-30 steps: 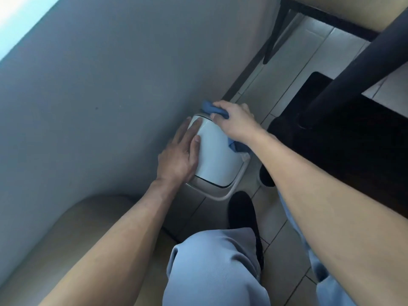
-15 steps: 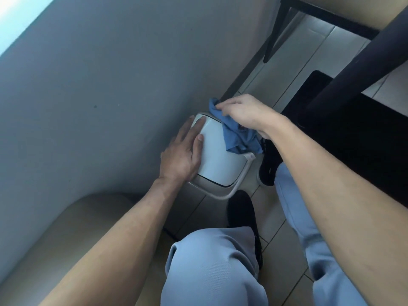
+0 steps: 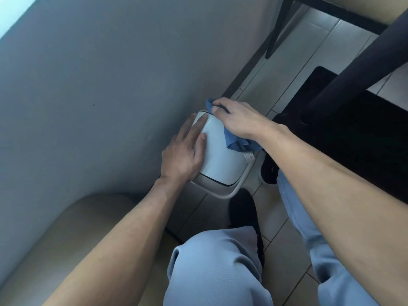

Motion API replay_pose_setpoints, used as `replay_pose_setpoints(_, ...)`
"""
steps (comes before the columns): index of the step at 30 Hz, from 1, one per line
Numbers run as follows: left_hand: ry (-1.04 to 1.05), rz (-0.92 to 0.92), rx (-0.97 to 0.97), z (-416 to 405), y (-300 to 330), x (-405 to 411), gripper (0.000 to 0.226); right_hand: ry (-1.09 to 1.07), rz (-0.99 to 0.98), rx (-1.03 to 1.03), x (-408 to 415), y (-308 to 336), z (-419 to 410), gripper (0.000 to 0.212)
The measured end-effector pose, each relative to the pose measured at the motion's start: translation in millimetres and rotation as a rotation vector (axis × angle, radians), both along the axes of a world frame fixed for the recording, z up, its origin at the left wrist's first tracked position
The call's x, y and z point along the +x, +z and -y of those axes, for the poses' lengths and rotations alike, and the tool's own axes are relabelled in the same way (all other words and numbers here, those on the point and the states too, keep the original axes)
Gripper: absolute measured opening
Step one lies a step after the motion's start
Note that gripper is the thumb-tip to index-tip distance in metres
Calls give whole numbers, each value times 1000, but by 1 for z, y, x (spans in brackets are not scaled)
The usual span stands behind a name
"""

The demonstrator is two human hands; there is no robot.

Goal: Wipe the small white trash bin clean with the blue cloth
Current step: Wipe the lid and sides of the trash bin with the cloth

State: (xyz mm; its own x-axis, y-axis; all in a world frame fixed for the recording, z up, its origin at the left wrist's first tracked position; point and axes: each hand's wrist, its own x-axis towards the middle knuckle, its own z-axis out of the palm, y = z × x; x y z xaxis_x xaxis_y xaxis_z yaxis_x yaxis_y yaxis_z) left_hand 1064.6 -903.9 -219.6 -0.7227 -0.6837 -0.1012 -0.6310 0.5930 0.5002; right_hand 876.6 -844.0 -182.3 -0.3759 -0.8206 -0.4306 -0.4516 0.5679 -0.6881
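Note:
The small white trash bin stands on the tiled floor close to the wall, seen from above with its white lid and grey rim. My left hand lies flat on the bin's left side, fingers straight. My right hand grips the blue cloth against the bin's far right top edge. Part of the cloth pokes out past my fingertips and part hangs below my palm, with a white label at its lower end.
A grey wall runs along the left of the bin. A beige rounded seat sits at the lower left. A dark table with a thick leg stands at the right. My black shoes and light blue trousers are just below the bin.
My right hand with the cloth has slid back down onto the bin's far right edge after lifting up and away. My left hand has stayed flat on the bin's side.

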Motion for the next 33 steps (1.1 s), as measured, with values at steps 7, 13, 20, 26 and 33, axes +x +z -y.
replay_pose_setpoints(7, 13, 10, 4, 2, -1, -1, 67, -146, 152, -20, -5, -20, 8, 42)
replay_pose_setpoints(13, 20, 94, -232, 0, 0, -3, 64, -261, 251, -79, -5, -29, -6, 38)
replay_pose_setpoints(20, 160, 136, -166, -24, -1, 5, 57, -258, 224, -162, 14, -34, -22, 41)
replay_pose_setpoints(26, 211, 147, -328, -30, -12, 1, 56, -183, 221, -151, 5, -32, 13, 36)
replay_pose_setpoints(33, 229, 121, -352, -25, -17, -3, 53, -257, 301, -134, -2, -48, 17, 36)
